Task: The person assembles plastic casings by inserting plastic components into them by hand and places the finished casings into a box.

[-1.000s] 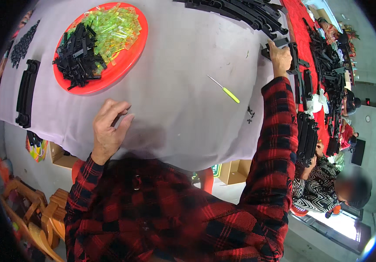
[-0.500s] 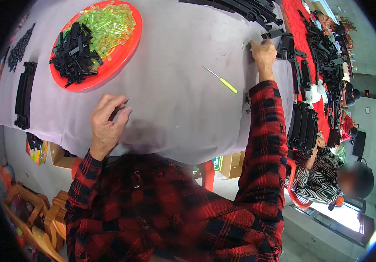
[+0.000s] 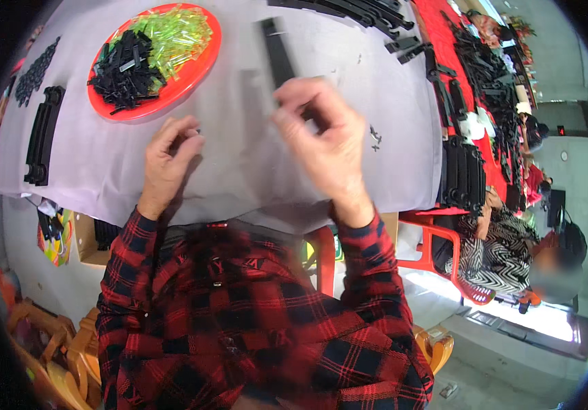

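Observation:
Over the middle of the table my right hand [image 3: 331,133] is closed on a long black plastic piece [image 3: 277,53], which points away from me and is smeared by motion. My left hand [image 3: 166,164] hovers nearer the table's front edge, thumb and fingertips curled together. A tiny dark bit shows at those fingertips, too small to name. Beyond that hand sits a red oval tray [image 3: 206,65] with small black plastic strips [image 3: 124,72] on its left and clear yellow-green pieces [image 3: 174,39] on its right.
Long black parts lie at the far edge [image 3: 355,12], the left side [image 3: 44,135] and the right edge [image 3: 463,174] of the grey cloth [image 3: 239,160]. Small dark bits [image 3: 375,138] lie right of my right hand. Another person [image 3: 496,239] sits at the right by a red-covered table.
My right hand has come back from the far right to the middle with the black plastic piece. My left fingertips have drawn together. The yellow-green-handled screwdriver is out of sight now.

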Demonstrator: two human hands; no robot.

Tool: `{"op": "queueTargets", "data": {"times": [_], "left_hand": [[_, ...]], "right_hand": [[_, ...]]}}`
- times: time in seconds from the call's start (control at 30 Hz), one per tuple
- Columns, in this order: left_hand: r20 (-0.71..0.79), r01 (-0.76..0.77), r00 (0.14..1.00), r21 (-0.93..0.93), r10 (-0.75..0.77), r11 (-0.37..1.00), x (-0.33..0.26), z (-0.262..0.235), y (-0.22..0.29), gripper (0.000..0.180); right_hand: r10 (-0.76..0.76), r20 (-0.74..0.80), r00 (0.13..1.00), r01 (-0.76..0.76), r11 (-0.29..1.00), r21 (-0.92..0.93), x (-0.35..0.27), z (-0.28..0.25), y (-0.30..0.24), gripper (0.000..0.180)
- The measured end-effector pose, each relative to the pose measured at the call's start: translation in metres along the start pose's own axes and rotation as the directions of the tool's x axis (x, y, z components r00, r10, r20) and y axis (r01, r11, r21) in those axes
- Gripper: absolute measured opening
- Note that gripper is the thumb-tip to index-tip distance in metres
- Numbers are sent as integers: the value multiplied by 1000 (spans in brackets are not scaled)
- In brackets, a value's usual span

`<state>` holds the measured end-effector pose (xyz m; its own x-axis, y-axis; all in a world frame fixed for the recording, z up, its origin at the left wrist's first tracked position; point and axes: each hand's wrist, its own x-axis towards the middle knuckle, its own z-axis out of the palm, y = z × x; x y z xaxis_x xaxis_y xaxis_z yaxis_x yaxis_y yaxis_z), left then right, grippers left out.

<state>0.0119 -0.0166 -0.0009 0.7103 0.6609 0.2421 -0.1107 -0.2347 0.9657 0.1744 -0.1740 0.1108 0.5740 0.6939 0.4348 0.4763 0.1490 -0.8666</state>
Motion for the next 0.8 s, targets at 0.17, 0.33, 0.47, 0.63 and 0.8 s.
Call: {"op": "queueTargets", "data": {"times": [0.17,0.33,0.47,0.63,0.8], "left_hand": [[331,342,931,-629,-158,698,8,-9,23,51],[296,368,929,-663,-223,652,-6,-14,43,44],[269,357,934,-739,-236,571,-11,-20,40,33],[127,251,959,-790,-252,559,-22,-16,43,25],[237,243,968,-778,-87,579,-20,-8,45,24]], "right_hand": [[-206,279,938,201,978,49,-31,14,-28,20],[-271,351,896,248,962,111,-53,25,-28,28],[-201,241,949,217,975,-40,-61,20,-30,36],[-4,63,998,9,997,-81,-68,21,13,49],[280,127,951,-291,954,73,-80,11,15,28]]}}
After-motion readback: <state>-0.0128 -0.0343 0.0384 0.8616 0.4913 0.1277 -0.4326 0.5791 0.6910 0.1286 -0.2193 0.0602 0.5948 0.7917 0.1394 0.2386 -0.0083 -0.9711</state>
